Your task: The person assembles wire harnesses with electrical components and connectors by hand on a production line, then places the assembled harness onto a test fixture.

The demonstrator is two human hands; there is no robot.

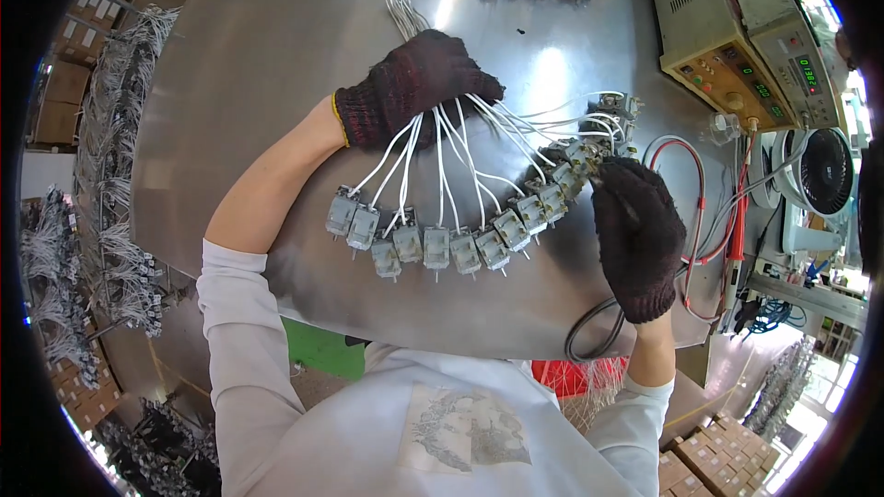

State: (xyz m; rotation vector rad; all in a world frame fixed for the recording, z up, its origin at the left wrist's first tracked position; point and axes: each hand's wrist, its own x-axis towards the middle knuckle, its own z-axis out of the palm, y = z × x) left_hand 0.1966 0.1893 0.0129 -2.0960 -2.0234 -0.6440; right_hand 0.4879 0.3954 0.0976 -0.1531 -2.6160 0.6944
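Left hand (416,83), 12 o'clock, grips cords (502,120); right hand (642,237), 3 o'clock, grip unclear. Seemingly arranging plugs (436,248); next needs steady cords.

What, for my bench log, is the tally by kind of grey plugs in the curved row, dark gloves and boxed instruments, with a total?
Plugs: at least 10; those at the right end overlap too much to count
Gloves: 2
Instruments: 2
Total: at least 14
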